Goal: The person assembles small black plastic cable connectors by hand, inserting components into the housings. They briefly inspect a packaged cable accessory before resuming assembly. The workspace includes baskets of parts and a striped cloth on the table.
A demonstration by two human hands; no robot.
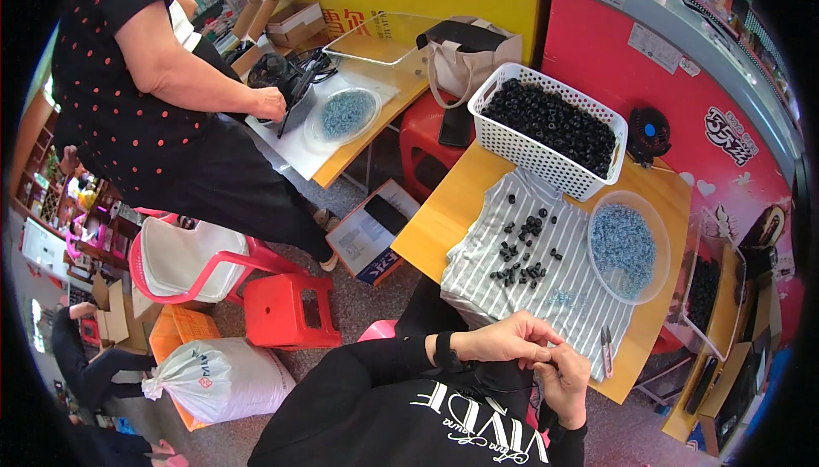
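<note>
My left hand (510, 336), with a black band at its wrist, and my right hand (565, 382) meet fingertip to fingertip over my lap at the table's near edge. Both hands pinch; whatever lies between the fingers is too small to make out. Just beyond them, a grey-and-white striped cloth (469, 272) covers part of the wooden table (435, 226). Several small black parts (514, 272) lie scattered on the cloth. A round clear tub (665, 249) of small bluish pieces (627, 241) stands at the right. Near my right hand rests a slim metal-tipped tool (606, 353) with a pale handle.
A white perforated basket (546, 160) full of black ring-like parts stands at the back, beside a small black fan (650, 133). Across, a person in a dotted top (141, 117) works at another table (397, 96). A red stool (288, 309) and a white sack (226, 377) stand left.
</note>
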